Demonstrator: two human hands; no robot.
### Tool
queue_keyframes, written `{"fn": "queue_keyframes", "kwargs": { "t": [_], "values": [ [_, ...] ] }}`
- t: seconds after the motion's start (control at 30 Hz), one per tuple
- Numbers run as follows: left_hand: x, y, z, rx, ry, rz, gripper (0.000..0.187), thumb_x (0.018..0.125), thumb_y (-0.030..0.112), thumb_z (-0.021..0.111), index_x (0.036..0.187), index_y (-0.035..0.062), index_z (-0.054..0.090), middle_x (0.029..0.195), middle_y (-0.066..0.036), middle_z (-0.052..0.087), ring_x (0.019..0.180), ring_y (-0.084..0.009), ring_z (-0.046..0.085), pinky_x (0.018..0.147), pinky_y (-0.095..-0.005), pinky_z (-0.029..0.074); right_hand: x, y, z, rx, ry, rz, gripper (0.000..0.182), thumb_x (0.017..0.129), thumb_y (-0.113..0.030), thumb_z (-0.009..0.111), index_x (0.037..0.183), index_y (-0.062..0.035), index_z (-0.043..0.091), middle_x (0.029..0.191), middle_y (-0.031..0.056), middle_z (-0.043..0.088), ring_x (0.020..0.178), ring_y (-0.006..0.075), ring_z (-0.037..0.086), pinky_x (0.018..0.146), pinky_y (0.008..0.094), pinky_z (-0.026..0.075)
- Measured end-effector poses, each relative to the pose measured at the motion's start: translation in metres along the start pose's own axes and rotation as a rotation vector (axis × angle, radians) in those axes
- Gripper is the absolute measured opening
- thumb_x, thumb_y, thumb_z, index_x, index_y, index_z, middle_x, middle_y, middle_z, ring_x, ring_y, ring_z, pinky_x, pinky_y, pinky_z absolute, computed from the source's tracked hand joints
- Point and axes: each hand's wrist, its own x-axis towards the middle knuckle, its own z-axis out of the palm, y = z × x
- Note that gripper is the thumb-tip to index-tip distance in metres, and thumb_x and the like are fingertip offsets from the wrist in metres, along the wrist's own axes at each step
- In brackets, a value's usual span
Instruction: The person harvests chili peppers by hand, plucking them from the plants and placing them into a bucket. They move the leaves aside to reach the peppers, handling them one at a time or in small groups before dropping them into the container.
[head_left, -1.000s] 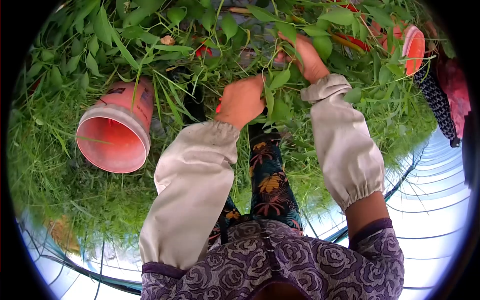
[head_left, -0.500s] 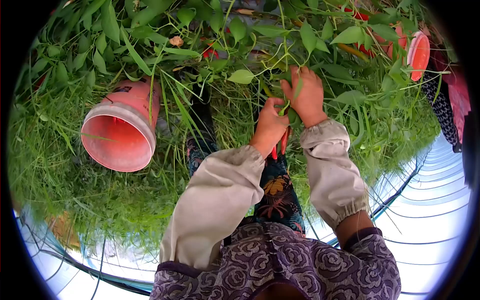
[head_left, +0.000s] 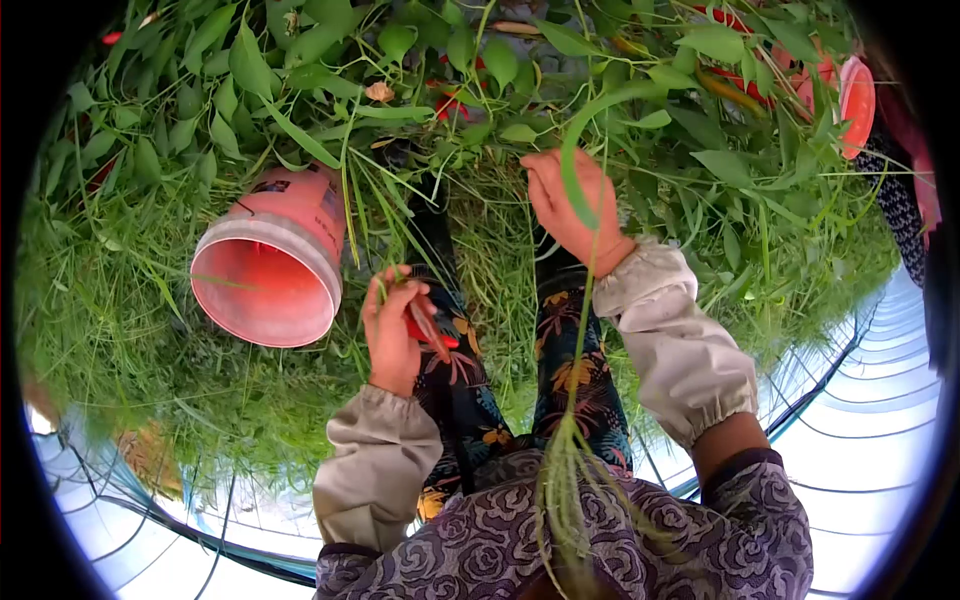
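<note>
My left hand (head_left: 395,325) is closed round several red chili peppers (head_left: 428,327), which stick out to its right, over my patterned trouser leg. A pink bucket (head_left: 265,285) with a whitish rim lies tilted just left of this hand, its mouth toward me and its inside reddish. My right hand (head_left: 575,208) is among the plants, above my other knee, with its fingers bent; a long green leaf crosses in front of it, and what its fingertips hold, if anything, is hidden.
Leafy pepper plants (head_left: 480,60) with some red peppers (head_left: 452,105) span the top. Another pink bucket (head_left: 855,105) is at the upper right, beside a person's patterned clothing (head_left: 895,215). Long grass surrounds my legs. A grass stalk (head_left: 580,360) rises in front of me.
My left hand has moved away from my right hand, left and down toward the pink bucket, with the red peppers in it. My right hand has shifted slightly left and down.
</note>
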Motion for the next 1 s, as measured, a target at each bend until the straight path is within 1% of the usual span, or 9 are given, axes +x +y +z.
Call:
{"fn": "queue_keyframes", "kwargs": {
  "t": [0.07, 0.2, 0.27, 0.33, 0.4, 0.47, 0.57, 0.8, 1.0],
  "values": [
    [0.007, 0.008, -0.075, 0.156, 0.198, 0.259, 0.02, 0.089, 0.003, 0.059, 0.109, 0.003, 0.056, 0.083, -0.008, 0.061, 0.069, -0.0174, 0.06, 0.063, -0.0287, 0.052, 0.014, -0.036, 0.025, 0.099, -0.182, 0.131, 0.037, 0.081, -0.013, 0.063, 0.116, -0.0013, 0.063, 0.112, 0.0206, 0.063, 0.094, 0.0356, 0.062, 0.087, 0.0412, 0.051],
    [0.018, 0.045, -0.17, 0.178, 0.49, 0.309, 0.029, 0.089, 0.007, 0.061, 0.116, 0.0034, 0.053, 0.098, -0.007, 0.06, 0.087, -0.0157, 0.06, 0.073, -0.0301, 0.053, 0.056, -0.021, 0.108, 0.59, -0.111, 0.395, 0.041, 0.083, -0.015, 0.064, 0.12, 0.0017, 0.061, 0.117, 0.02, 0.063, 0.1, 0.0353, 0.062, 0.091, 0.0404, 0.048],
    [0.023, 0.049, -0.184, 0.24, 0.521, 0.406, 0.04, 0.088, 0.007, 0.064, 0.125, 0.0031, 0.049, 0.104, -0.008, 0.059, 0.093, -0.0174, 0.06, 0.082, -0.0306, 0.051, 0.082, -0.01, 0.121, 1.023, -0.364, 0.896, 0.048, 0.085, -0.021, 0.064, 0.124, 0.0051, 0.058, 0.125, 0.0183, 0.061, 0.112, 0.0322, 0.06, 0.097, 0.0364, 0.044],
    [0.029, 0.043, -0.187, 0.423, 0.87, 0.38, 0.059, 0.088, 0.014, 0.064, 0.14, 0.0017, 0.039, 0.123, -0.016, 0.059, 0.12, -0.0247, 0.052, 0.102, -0.0369, 0.038, 0.095, 0.015, 0.16, 1.05, -0.323, 0.948, 0.059, 0.086, -0.013, 0.064, 0.142, -0.0071, 0.045, 0.123, 0.0095, 0.062, 0.119, 0.0241, 0.051, 0.107, 0.0372, 0.031],
    [0.031, 0.031, -0.184, 0.445, 0.782, 0.365, 0.062, 0.088, 0.016, 0.064, 0.143, -0.0004, 0.039, 0.133, -0.017, 0.055, 0.129, -0.0229, 0.046, 0.108, -0.0355, 0.032, 0.101, 0.03, 0.177, 0.961, -0.17, 0.787, 0.064, 0.087, -0.021, 0.066, 0.145, -0.0095, 0.041, 0.117, 0.0062, 0.063, 0.111, 0.0222, 0.054, 0.096, 0.0358, 0.038],
    [0.042, 0.001, -0.197, 0.449, 0.474, 0.434, 0.046, 0.085, 0.005, 0.066, 0.128, -0.0002, 0.051, 0.119, -0.013, 0.059, 0.105, -0.0188, 0.058, 0.091, -0.03, 0.048, 0.098, 0.01, 0.127, 1.036, -0.232, 0.82, 0.059, 0.088, -0.028, 0.066, 0.141, -0.0116, 0.047, 0.108, 0.0003, 0.063, 0.097, 0.0149, 0.054, 0.083, 0.0319, 0.041],
    [0.041, -0.008, -0.137, 0.374, 0.252, 0.402, 0.02, 0.089, 0.002, 0.062, 0.108, -0.0018, 0.062, 0.096, -0.004, 0.064, 0.087, -0.011, 0.059, 0.078, -0.0231, 0.047, 0.087, -0.008, 0.079, 1.228, -0.265, 0.957, 0.036, 0.089, -0.036, 0.067, 0.119, -0.0162, 0.064, 0.095, -0.0064, 0.062, 0.078, 0.0067, 0.05, 0.069, 0.0284, 0.039],
    [0.024, 0.003, -0.007, 0.539, -0.109, 0.45, 0.013, 0.092, 0.003, 0.061, 0.104, -0.0005, 0.066, 0.087, 0.002, 0.063, 0.078, -0.0035, 0.056, 0.07, -0.0194, 0.046, 0.036, -0.015, 0.04, 1.443, -0.382, 0.858, 0.019, 0.095, -0.026, 0.06, 0.104, -0.0105, 0.065, 0.09, -0.0013, 0.067, 0.08, 0.0082, 0.059, 0.065, 0.0269, 0.042],
    [0.007, 0.031, 0.053, 0.867, -0.156, 0.846, 0.022, 0.083, 0.001, 0.064, 0.104, 0.0009, 0.067, 0.094, -0.011, 0.066, 0.08, -0.0248, 0.063, 0.073, -0.0314, 0.051, 0.009, -0.044, -0.024, 1.388, -0.348, 0.906, 0.021, 0.095, -0.026, 0.061, 0.106, -0.0079, 0.064, 0.088, -0.0014, 0.063, 0.078, 0.0102, 0.057, 0.067, 0.0248, 0.044]
  ]
}}
